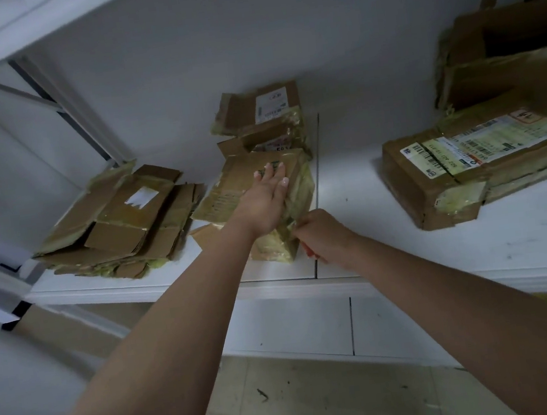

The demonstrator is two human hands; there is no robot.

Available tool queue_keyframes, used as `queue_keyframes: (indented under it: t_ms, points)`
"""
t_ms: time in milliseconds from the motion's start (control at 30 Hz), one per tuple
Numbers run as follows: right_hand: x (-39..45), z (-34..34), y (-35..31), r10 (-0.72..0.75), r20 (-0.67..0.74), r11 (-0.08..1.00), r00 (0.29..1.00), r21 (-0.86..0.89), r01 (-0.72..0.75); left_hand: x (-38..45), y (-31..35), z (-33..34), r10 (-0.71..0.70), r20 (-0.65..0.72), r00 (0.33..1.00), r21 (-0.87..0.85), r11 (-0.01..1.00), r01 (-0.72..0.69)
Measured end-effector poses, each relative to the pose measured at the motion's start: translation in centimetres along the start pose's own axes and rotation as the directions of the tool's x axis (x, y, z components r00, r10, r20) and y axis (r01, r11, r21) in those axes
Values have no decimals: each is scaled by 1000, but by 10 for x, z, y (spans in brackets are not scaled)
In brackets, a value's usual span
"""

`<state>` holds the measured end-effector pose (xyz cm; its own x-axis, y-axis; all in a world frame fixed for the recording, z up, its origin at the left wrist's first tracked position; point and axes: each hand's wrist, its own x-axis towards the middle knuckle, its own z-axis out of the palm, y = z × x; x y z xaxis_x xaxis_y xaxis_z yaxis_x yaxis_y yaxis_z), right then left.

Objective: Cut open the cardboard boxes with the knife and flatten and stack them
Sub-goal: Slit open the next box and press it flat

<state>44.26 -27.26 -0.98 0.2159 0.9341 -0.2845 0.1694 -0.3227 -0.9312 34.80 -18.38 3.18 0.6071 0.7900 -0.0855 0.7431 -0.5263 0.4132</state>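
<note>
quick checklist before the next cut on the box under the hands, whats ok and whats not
1. Box held down: left hand lies flat on top, ok.
2. Knife gripped: right hand is curled round a red handle, ok.
3. Blade position: hidden by the hand and tape, cannot tell.
4. Left fingers out of the blade's path: cannot tell.
5. Room on the flattened stack at left: ok.
6. Box fully on the shelf: near corner sits close to the edge, ok.

I see the left hand [265, 198] pressing flat on a taped brown cardboard box [256, 188] on the white shelf [407, 242], while my right hand [323, 235] grips a red-handled knife [308, 249] at its near edge.
</note>
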Motion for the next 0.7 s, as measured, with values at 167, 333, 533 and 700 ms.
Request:
queue_keyframes:
  t_ms: [167, 333, 533, 700]
  points:
    - [-24, -9, 3, 50, 70, 998, 996, 20, -52, -4, 5, 0, -11, -1, 1000, 38, 999, 11]
    - [-32, -16, -3, 86, 69, 996, 994, -22, -85, -7, 18, -8, -77, 51, 996, 47, 996, 75]
    - [-43, -12, 10, -26, 37, 997, 999, -72, 29, -12, 20, -11, -93, 130, 987, 165, 984, 71]
    - [-52, -22, 21, -171, 85, 949, 982, -254, 187, -9, 20, -8, -123, 95, 988, 124, 986, 111]
